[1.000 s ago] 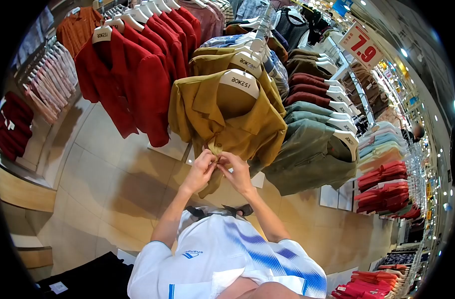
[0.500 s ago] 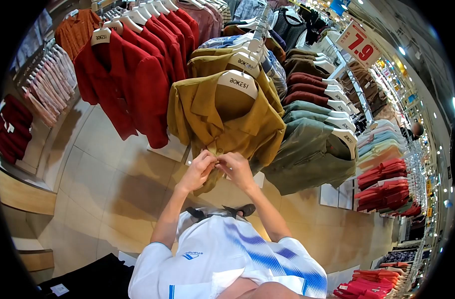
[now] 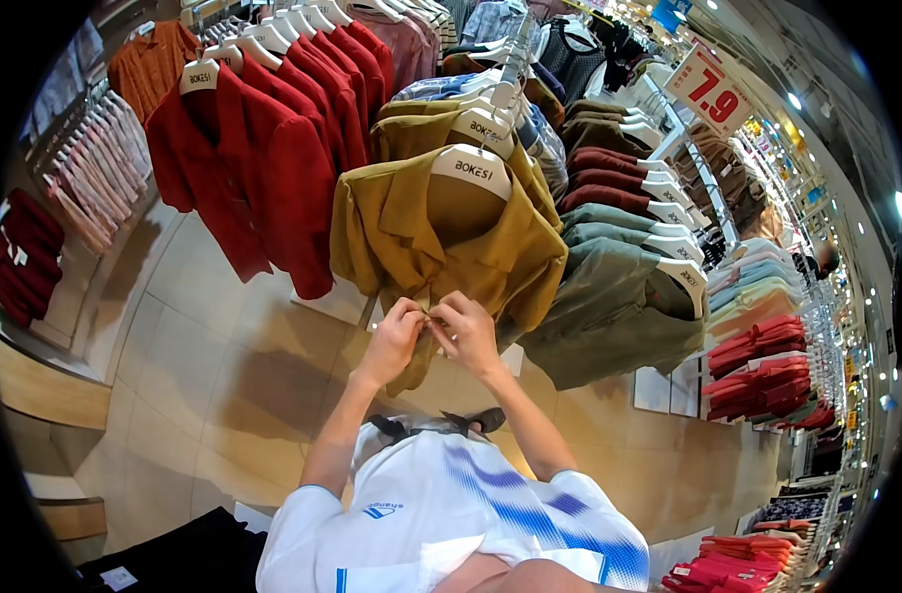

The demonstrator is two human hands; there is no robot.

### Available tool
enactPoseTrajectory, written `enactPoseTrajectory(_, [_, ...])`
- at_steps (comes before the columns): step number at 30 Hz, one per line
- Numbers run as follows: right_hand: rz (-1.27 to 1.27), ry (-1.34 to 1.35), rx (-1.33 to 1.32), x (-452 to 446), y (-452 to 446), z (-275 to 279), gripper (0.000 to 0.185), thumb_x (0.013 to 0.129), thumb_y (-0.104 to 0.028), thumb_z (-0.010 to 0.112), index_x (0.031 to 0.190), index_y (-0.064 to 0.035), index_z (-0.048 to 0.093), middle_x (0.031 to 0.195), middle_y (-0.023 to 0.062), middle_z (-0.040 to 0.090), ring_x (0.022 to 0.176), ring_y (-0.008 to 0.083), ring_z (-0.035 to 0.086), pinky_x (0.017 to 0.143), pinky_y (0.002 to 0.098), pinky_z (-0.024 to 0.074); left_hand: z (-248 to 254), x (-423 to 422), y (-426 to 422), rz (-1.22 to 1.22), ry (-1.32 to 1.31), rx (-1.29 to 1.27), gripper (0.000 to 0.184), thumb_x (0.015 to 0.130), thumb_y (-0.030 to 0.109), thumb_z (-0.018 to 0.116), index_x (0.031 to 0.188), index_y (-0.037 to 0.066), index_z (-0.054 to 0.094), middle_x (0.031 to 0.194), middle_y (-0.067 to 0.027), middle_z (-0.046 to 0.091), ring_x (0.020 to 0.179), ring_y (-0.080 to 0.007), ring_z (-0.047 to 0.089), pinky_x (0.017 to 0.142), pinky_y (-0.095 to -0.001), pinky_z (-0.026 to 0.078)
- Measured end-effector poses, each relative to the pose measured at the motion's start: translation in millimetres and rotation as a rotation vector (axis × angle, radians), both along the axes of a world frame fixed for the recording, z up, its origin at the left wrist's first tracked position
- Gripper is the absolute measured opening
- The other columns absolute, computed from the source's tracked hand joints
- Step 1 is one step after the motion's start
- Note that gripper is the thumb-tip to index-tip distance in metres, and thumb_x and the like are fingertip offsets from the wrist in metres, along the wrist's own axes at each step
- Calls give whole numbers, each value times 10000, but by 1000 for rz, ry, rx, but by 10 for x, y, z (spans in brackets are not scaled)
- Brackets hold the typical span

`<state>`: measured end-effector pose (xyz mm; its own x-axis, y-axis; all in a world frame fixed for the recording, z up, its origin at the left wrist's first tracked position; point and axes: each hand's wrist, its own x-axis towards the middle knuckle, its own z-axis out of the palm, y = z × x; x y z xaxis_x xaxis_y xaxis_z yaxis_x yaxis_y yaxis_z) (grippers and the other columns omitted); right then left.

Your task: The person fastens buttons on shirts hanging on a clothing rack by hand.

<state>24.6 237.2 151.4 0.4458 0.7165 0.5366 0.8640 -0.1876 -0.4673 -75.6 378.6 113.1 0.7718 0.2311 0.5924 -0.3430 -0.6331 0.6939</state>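
A mustard-coloured shirt (image 3: pixel 500 247) hangs in front of me on a white hanger (image 3: pixel 471 168) marked BOKESI, its collar spread open. At its front edge, below the collar, my left hand (image 3: pixel 394 338) pinches the cloth between thumb and fingers. Close beside it, my right hand (image 3: pixel 467 332) is also closed on the shirt's front, and the two sets of fingertips nearly meet. Whether a button sits between them is hidden by the fingers. Below the hands dangles the shirt's lower front.
Red shirts (image 3: pixel 248 168) hang to the left, and a grey-green shirt (image 3: pixel 619 306) hangs to the right among other garments. A price sign (image 3: pixel 710 87) reading 7.9 stands at upper right. Black clothing (image 3: pixel 189 553) lies at lower left. Tiled floor (image 3: pixel 273 385) stretches beneath.
My right hand has shifted slightly up and left, its fingers now higher at the shirt's front edge. My left hand stays nearly in place, still pinching the cloth.
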Motion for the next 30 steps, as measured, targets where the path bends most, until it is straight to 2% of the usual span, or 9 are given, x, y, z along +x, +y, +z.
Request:
enactPoseTrajectory(6, [4,-21,36,-6,47,8,155,752,-72,744,876,-85,652,887,69,594,769,277,570,676,372,468,-59,51,-4,106,-13,179,169,860,-41,583,999,-18,490,1011,-201,537,909,-405,563,755,-466,467])
enactPoseTrajectory(10, [61,-150,57,-5,66,72,157,743,-85,727,871,-82,636,943,77,595,864,284,580,761,388,465,-94,50,4,127,4,174,155,867,-24,574,997,-15,490,1002,-205,552,907,-405,568,743,-466,466])
enactPoseTrajectory(13, [81,-301,74,27,90,123,174,728,-82,724,881,-92,641,979,72,617,891,278,592,785,385,472,-158,41,7,94,117,-62,141,895,0,569,1012,-6,489,981,-184,571,890,-345,596,758,-424,481])
enactPoseTrajectory(15, [84,-378,80,47,103,121,186,724,-82,721,894,-98,645,986,70,629,896,276,600,793,385,478,-118,13,16,-66,311,-474,200,916,37,599,1083,5,495,975,-139,593,881,-272,611,778,-373,487])
enactPoseTrajectory(19, [6,-217,118,132,75,-4,238,726,-1,725,936,-70,637,894,71,640,796,271,637,735,345,512,-384,-2,27,-176,228,-485,304,919,77,642,1174,16,488,1007,-110,592,930,-222,597,849,-337,477])
enactPoseTrajectory(21, [-44,249,249,189,48,-62,180,817,27,686,970,-46,625,873,55,647,757,168,648,687,267,501,-570,28,72,-138,55,-412,404,901,110,679,1235,12,473,1049,-112,599,1019,-233,594,924,-347,461])
enactPoseTrajectory(22, [-48,382,265,210,28,-101,143,864,27,649,988,-35,613,865,38,646,760,118,632,672,235,485,-630,1,122,-34,143,-228,429,904,157,683,1245,9,470,1116,-134,599,1093,-239,576,977,-346,436])
enactPoseTrajectory(24, [-22,610,311,277,41,-164,90,947,15,560,1027,-16,589,860,-14,637,772,30,583,671,198,467,-774,3,131,-61,307,-298,449,892,219,700,1219,-4,489,1102,-157,631,1033,-290,617,911,-358,474])
enactPoseTrajectory(30, [-5,756,389,318,106,-166,71,952,-29,586,1022,-19,579,867,-40,612,836,26,573,734,189,453,-799,63,-106,-112,250,-385,343,898,202,690,1127,-9,546,971,-151,656,876,-277,636,771,-364,496])
